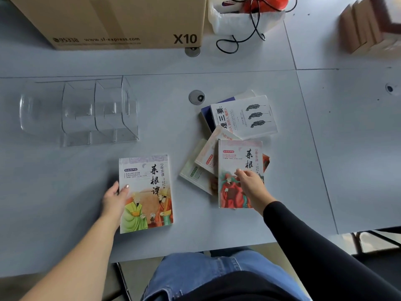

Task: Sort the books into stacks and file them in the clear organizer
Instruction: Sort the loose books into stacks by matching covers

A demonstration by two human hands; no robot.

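Observation:
An illustrated book point(147, 187) lies flat near the table's front. My left hand point(115, 198) holds its left edge, thumb on the cover. To the right is a loose pile of books. On top of it lies a matching illustrated book point(236, 161), and my right hand point(249, 183) rests on its cover with fingers lightly bent. Beneath are two pale books point(204, 164), and behind them a white book with three leaves point(245, 116) lies on a dark blue one point(207, 118). The clear organizer point(95, 111) stands empty at the left.
A large cardboard box point(121, 20) stands at the back left. Next to it is a white bin point(245, 20) with red contents and a black cable. Brown boxes point(368, 27) sit at the back right. A grey cable grommet point(197, 97) is set in the table.

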